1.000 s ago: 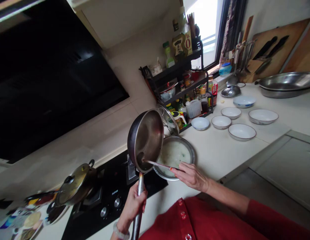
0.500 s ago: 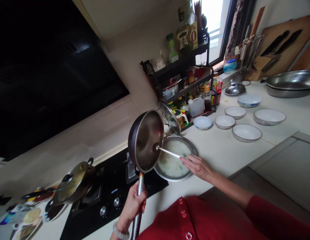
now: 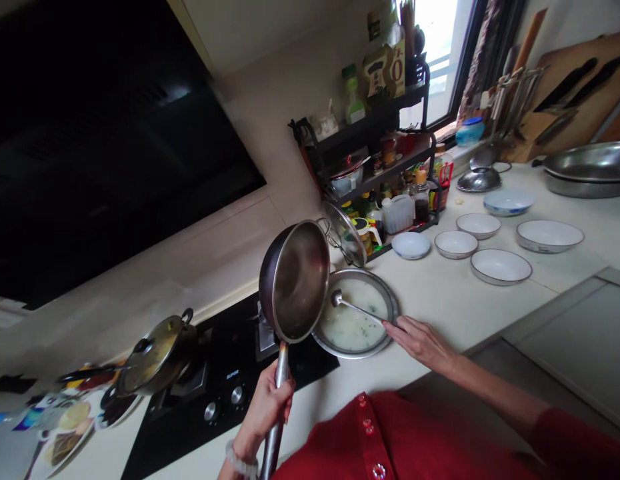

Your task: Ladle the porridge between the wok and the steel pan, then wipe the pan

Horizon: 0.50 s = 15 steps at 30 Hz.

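My left hand [image 3: 271,393] is closed around the metal handle of a deep dark pan [image 3: 301,280], which is tipped on its side with its hollow facing right. Its lower right rim is over the edge of a wide metal basin [image 3: 394,308] of cloudy whitish soup [image 3: 357,327] with green bits. Between the fingers of my right hand [image 3: 415,340] is the thin handle of a metal spoon [image 3: 360,308]. The spoon's bowl is above the soup, just right of the pan's rim. The inside of the pan looks bare apart from a thin film.
A lidded pot [image 3: 157,357] stands on the left of the black gas hob [image 3: 225,393]. Several shallow bowls [image 3: 501,267] sit on the counter to the right. Behind the basin are a glass lid [image 3: 347,233] and a black spice rack [image 3: 375,177]. Knives [image 3: 565,87] stand at the back right.
The spoon has come out of the pan and moved right, over the basin, along with my right hand. The pan stays tipped in my left hand; the view has shifted slightly.
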Each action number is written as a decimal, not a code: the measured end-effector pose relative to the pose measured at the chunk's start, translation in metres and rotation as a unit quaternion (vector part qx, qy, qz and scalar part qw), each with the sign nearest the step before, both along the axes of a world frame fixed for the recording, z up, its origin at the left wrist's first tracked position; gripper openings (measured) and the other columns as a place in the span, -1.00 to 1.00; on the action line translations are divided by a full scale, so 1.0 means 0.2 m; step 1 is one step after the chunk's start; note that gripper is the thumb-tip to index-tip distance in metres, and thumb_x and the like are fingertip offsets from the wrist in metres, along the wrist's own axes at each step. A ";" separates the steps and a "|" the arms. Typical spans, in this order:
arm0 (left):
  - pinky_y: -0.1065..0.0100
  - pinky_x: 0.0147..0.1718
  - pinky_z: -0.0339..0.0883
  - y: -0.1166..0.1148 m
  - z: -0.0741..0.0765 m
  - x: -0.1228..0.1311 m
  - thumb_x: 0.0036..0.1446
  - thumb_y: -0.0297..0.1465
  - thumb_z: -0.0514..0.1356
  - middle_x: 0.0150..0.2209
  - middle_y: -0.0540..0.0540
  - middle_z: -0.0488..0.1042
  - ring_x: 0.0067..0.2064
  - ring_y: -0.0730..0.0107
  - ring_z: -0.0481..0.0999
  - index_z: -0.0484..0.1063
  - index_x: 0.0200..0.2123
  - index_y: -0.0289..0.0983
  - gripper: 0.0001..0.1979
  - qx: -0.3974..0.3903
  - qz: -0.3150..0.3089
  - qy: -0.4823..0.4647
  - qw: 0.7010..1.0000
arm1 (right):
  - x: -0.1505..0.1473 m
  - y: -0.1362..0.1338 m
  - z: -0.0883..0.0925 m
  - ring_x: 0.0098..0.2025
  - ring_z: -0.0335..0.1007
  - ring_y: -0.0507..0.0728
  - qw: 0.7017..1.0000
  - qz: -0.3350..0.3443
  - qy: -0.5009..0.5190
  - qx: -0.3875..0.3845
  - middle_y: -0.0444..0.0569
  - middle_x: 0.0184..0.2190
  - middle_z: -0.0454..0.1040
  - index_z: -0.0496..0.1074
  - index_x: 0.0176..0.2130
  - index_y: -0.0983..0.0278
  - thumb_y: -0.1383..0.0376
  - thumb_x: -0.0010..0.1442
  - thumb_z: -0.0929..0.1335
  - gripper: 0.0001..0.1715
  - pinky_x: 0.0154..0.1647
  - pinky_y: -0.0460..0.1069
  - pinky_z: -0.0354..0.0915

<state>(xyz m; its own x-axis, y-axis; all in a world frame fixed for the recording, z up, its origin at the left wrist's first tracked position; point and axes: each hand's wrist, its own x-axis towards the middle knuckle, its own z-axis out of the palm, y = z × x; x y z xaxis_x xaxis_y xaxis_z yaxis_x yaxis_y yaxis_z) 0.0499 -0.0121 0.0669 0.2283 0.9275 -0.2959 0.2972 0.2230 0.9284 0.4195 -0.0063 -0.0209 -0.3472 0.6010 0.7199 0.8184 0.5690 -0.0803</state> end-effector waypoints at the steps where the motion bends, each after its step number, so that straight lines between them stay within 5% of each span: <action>1: 0.58 -0.81 0.08 0.00 0.00 0.00 0.02 -0.35 0.21 -0.73 0.16 0.29 -0.78 0.60 0.20 0.18 -0.43 -0.21 -0.80 0.002 -0.003 0.000 1.000 | -0.02 0.00 0.02 -0.44 0.35 0.06 1.000 0.007 0.011 0.003 -0.06 -0.48 0.39 0.48 -0.02 0.30 0.45 0.33 0.23 -0.68 -0.45 -0.08 0.30; 5: 0.58 -0.80 0.09 -0.01 0.01 0.00 0.04 -0.34 0.20 -0.73 0.16 0.28 -0.78 0.61 0.19 0.17 -0.44 -0.21 -0.80 0.000 -0.007 0.006 1.000 | -0.21 0.00 0.15 -0.42 0.34 0.06 0.997 0.070 0.036 0.009 -0.06 -0.47 0.39 0.47 -0.01 0.30 0.44 0.32 0.24 -0.69 -0.44 -0.07 0.29; 8: 0.58 -0.80 0.10 -0.02 0.01 0.02 0.02 -0.36 0.19 -0.74 0.18 0.27 -0.78 0.61 0.19 0.18 -0.42 -0.21 -0.82 -0.002 -0.003 0.007 1.000 | -0.29 -0.01 0.16 -0.45 0.31 0.06 0.995 0.096 0.016 0.012 -0.07 -0.49 0.37 0.48 -0.04 0.31 0.47 0.31 0.23 -0.68 -0.48 -0.08 0.26; 15: 0.58 -0.82 0.09 -0.02 0.00 0.03 -0.03 -0.38 0.20 -0.73 0.16 0.28 -0.78 0.59 0.21 0.17 -0.43 -0.21 -0.81 0.006 -0.002 -0.005 1.000 | -0.02 0.01 -0.01 -0.43 0.36 0.07 1.000 0.016 -0.024 0.008 -0.04 -0.47 0.40 0.48 0.00 0.30 0.51 0.31 0.19 -0.61 -0.47 -0.08 0.30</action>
<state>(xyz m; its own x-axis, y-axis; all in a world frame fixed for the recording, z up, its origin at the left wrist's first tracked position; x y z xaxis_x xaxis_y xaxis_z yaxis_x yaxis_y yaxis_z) 0.0561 -0.0169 0.0679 0.2352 0.9299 -0.2829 0.2896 0.2108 0.9337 0.4152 -0.0044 -0.0238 -0.4003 0.5782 0.7109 0.8025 0.5958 -0.0328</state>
